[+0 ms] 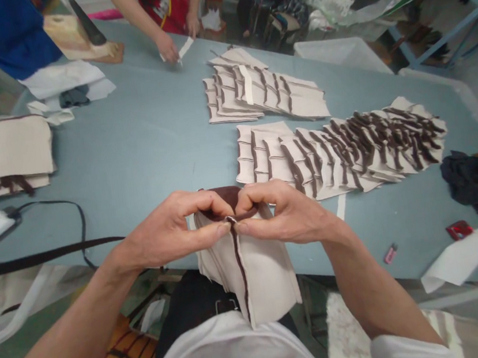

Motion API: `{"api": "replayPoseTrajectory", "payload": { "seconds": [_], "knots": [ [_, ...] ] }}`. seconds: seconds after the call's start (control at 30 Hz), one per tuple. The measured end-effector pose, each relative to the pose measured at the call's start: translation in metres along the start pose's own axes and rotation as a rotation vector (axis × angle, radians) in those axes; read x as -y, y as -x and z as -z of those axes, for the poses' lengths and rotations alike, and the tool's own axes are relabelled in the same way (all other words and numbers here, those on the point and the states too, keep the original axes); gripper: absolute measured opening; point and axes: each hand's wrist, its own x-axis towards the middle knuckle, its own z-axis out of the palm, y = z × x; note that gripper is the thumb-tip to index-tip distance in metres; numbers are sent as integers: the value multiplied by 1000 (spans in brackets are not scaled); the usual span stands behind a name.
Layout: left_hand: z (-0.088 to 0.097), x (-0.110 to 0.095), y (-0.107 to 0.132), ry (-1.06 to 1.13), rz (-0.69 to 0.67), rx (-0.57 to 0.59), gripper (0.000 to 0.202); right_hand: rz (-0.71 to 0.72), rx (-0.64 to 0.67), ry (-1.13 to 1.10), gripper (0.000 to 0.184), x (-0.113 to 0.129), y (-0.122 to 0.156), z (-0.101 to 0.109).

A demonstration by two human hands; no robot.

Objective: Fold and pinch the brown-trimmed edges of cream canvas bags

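Note:
A cream fabric piece [271, 279] with a dark brown strip down its middle hangs over the table's near edge, in front of my body. Its upper end shows a brown inner side. My left hand [170, 225] pinches the top of the brown-edged seam between thumb and fingers. From the other side, my right hand [284, 211] pinches the same seam, and the two thumbs nearly meet there. Fingers of both hands curl over the brown inner side. The exact edges under the fingertips are hidden.
Overlapping cream pieces with brown strips [323, 157] spread rightward, with another stack [267, 91] behind. Cream panels [4, 149] lie at left near a dark strap [57, 256]. Across the blue-grey table [146, 132], a co-worker's hand [168, 48] holds a white strip. A lighter [390, 253] lies right.

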Motion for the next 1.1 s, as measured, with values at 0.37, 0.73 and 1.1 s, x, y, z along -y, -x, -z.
{"api": "replayPoseTrajectory", "payload": {
  "seconds": [0.37,0.73,1.1],
  "knots": [
    [1,-2,8,-56,30,-73,6,24,-54,124,18,-3,1,-7],
    [8,0,19,-346,-179,-79,9,-43,-37,-248,17,-13,0,-14],
    [9,-3,11,-441,-175,-82,15,31,-109,-10,15,-6,-5,-18]
  ]
}}
